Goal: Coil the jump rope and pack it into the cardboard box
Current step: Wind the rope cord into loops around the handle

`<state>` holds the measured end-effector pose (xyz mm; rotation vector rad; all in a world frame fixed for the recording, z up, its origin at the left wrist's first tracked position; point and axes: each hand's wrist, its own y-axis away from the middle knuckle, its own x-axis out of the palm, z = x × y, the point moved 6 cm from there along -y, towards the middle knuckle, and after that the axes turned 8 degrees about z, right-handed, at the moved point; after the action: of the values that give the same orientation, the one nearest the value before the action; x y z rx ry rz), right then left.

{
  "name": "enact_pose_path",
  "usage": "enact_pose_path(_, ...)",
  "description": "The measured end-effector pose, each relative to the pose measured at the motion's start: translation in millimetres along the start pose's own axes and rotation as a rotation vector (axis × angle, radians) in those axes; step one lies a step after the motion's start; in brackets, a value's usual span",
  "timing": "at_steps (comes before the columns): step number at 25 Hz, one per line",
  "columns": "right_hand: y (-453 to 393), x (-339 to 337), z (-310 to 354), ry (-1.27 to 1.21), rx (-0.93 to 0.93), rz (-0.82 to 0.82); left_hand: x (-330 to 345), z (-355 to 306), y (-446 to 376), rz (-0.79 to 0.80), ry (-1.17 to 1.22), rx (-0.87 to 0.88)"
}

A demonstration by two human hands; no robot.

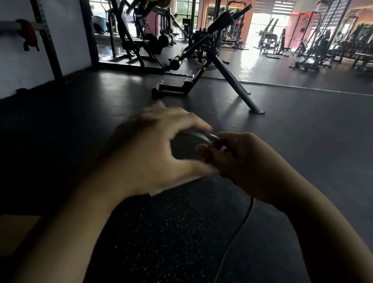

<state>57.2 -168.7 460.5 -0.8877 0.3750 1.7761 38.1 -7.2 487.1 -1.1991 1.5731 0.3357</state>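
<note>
Left hand (157, 147) blurred, curled around a dark rope (196, 136) loop. Right hand (245, 163) closed on the rope's handle end, touching left fingertips. Rope trails below right hand across floor (171, 232). Box (5, 235) below left forearm.

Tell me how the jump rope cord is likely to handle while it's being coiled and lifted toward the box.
The jump rope cord is probably floppy: it hangs from the right hand and trails in loose curves on the floor. It likely springs a little, since the loop between both hands holds a round shape, so the left hand may need to pinch the coils. It looks thin and light.
</note>
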Motion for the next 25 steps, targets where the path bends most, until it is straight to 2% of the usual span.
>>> enact_pose_path(2, 3, 1, 6, 0.1, -0.006, 0.049, 15, -16, -1, 0.145, -0.088, -0.065)
enact_pose_path(6, 8, -4, 8, 0.087, 0.011, 0.0, 29, -2, -5, 0.163, 0.225, -0.154)
enact_pose_path(8, 7, -4, 9, 0.05, -0.007, -0.024, 32, 9, -6, 0.177, 0.296, -0.177)
enact_pose_path(11, 6, -7, 9, -0.302, -0.111, -0.017, 33, 10, -5, 0.173, 0.448, -0.137)
enact_pose_path(13, 6, -17, -1, -0.492, -0.124, -0.088, 29, 14, -5, 0.094, 0.639, -0.139)
enact_pose_path(17, 3, -10, -13, -0.592, -0.099, -0.114, 21, 35, -5, -0.122, 1.028, -0.198)
enact_pose_path(22, 1, 14, -8, -0.564, -0.083, -0.04, 17, 56, -2, -0.489, 1.388, -0.304)
enact_pose_path(25, 3, 26, 6, -0.606, -0.156, -0.082, 20, 55, 0, -0.605, 1.458, -0.374)
